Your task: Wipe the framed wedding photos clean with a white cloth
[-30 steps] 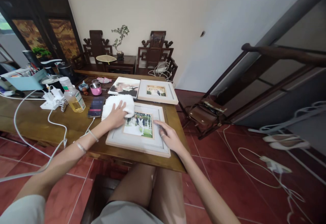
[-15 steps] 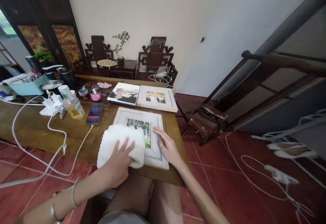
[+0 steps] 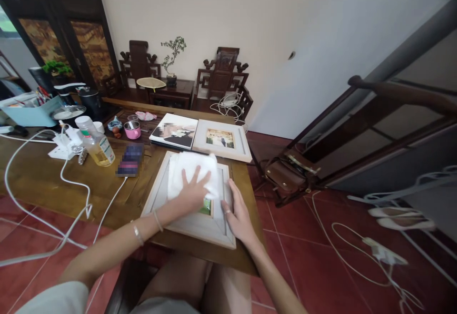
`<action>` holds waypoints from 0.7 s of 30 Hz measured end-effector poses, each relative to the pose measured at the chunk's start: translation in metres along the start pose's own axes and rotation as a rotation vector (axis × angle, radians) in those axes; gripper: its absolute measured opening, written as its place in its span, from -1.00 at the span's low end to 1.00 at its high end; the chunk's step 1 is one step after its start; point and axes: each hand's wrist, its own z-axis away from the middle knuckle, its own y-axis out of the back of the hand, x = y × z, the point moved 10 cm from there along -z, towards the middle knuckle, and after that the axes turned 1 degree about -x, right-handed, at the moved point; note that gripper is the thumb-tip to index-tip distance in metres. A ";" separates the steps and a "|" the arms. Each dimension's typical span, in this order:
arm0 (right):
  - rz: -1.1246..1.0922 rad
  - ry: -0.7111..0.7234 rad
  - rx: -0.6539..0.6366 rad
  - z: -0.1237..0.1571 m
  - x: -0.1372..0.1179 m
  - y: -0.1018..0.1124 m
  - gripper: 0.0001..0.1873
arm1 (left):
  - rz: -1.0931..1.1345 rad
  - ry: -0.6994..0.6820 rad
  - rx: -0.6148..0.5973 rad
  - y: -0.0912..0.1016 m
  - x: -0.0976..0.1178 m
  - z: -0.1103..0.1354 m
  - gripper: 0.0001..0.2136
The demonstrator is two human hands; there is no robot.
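Observation:
A white-framed photo (image 3: 167,209) lies flat at the near right corner of the wooden table (image 3: 43,180). A folded white cloth (image 3: 191,171) covers the photo's upper middle. My left hand (image 3: 191,195) lies flat on the cloth with fingers spread, pressing it onto the glass. My right hand (image 3: 238,214) rests on the frame's right border, fingers stretched out flat, holding it still. A ring shows on one right finger and bracelets on the left wrist.
Behind lie an unframed photo print (image 3: 174,130) and a second white frame (image 3: 222,140). To the left sit a phone (image 3: 129,160) on a white cable, an oil bottle (image 3: 95,142), a pink cup (image 3: 132,129) and a power strip (image 3: 64,147). Cables trail on the red floor tiles.
My left hand slid the cloth from the frame's top left corner down to its near left edge, then up onto the middle of the photo. My right hand stayed on the right border.

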 end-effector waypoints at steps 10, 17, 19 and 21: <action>0.018 -0.054 0.019 0.000 0.008 0.001 -0.36 | 0.157 -0.018 -0.132 0.004 -0.015 0.133 -0.54; 0.035 -0.222 0.053 0.006 0.014 0.008 -0.29 | 0.128 0.174 0.232 0.010 -0.063 0.153 -0.60; 0.001 -0.332 0.060 0.016 0.017 0.010 -0.23 | 0.123 0.173 0.284 0.006 -0.057 0.152 -0.63; -0.053 -0.431 0.057 0.030 0.017 0.010 -0.18 | 0.127 0.169 0.310 0.004 -0.049 0.152 -0.66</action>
